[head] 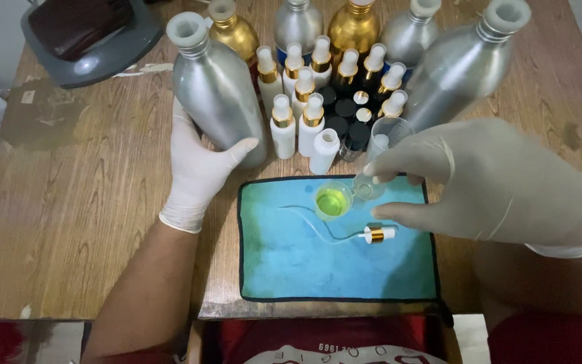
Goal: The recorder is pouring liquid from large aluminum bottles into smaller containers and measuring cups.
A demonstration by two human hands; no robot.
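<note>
Right hand (pixel 500 185) fingers (pixel 399 158) pinch a small clear cup (pixel 366 187) at its rim, tilted just beside the little cup of yellow-green liquid (pixel 333 201) on the blue mat (pixel 338 263). Left hand (pixel 200 168), at nine o'clock, is wrapped around the tall silver bottle (pixel 217 87). At six o'clock of the cups lies a gold-collared spray pump (pixel 377 234) with its tube. My worry: a nudge from the right wrist could tip the green cup, or topple the crowded small bottles (pixel 304 114) at twelve o'clock on the table (pixel 89 202).

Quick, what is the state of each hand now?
Left hand: closed around the big silver bottle, gripping it.
Right hand: fingers pinching a small clear cup over the blue mat.
</note>
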